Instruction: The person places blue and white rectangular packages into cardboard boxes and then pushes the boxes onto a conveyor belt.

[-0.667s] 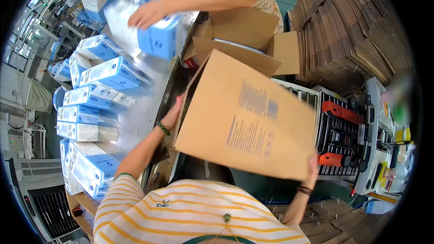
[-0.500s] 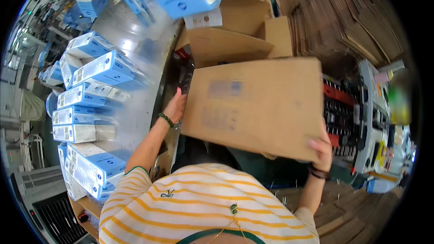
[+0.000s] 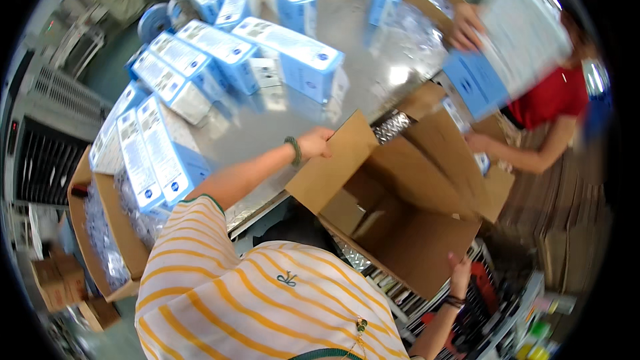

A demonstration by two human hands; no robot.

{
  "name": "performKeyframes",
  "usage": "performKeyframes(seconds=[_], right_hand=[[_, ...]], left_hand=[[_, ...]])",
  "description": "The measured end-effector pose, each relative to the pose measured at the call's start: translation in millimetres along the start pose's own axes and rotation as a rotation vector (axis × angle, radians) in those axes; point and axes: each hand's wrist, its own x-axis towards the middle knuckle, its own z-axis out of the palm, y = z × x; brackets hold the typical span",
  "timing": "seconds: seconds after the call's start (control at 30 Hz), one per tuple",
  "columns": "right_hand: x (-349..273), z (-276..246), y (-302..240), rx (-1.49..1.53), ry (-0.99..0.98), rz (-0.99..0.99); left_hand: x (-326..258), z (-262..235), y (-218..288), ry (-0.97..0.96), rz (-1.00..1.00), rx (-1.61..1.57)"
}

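Bright overhead light, glare on my view's metal table [image 3: 373, 73]; motion blur top right; fisheye edges bend, black corners.

**A busy packing room**

A big shiny metal table [image 3: 313, 127] fills the middle, and light glints off it. Blue and white boxes [image 3: 293, 53] stand all over it. Flat brown cardboard [image 3: 567, 227] is stacked on the right. A grey machine [image 3: 40, 153] sits on the left.

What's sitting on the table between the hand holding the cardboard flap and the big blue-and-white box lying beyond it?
In the head view, only bare shiny metal table lies between the left hand on the cardboard box flap and the blue-and-white box.
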Motion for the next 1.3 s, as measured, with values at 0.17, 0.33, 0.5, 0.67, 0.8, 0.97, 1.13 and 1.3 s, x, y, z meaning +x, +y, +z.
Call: performKeyframes(seconds=[0.17, 0.33, 0.5, 0.67, 0.8, 0.97, 1.13, 1.3], right_hand=[[19.1, 37.3, 39.0, -0.546, 0.191, 0.135], [82.8, 196.3, -249.9, -0.049, 0.136, -0.714], [167.3, 388.8, -330.7, -0.943, -0.128, -1.085], [164.0, 375.8, -343.0, -1.241, -0.263, -0.84], [188.9, 375.9, -334.7, -0.941, -0.066, -0.993], [128.9, 291.7, -330.3, -0.696, 0.457, -1.226], [35.3, 166.6, -258.4, 0.199, 0.582, -0.951], [-32.5, 90.1, -204.7, 0.279, 1.064, -0.932]], left_hand=[[-30.5, -91.5, 12.8, 0.112, 0.009, -0.196], [-43.4, -208.2, 34.9, 0.858, 0.029, 0.653], [-11.8, -204.6, 24.4, 1.094, -0.316, 1.052], [-117.7, -127.3, 24.9, 0.599, -0.201, 0.941], [-101.4, -130.2, 25.6, 0.947, -0.192, 0.832], [-91.2, -192.0, -16.4, 1.036, 0.002, 0.518], [-145.8, -144.1, 81.8, 0.683, 0.7, -0.698], [-97.8, -58.6, 134.8, 0.274, 0.866, -0.164]])
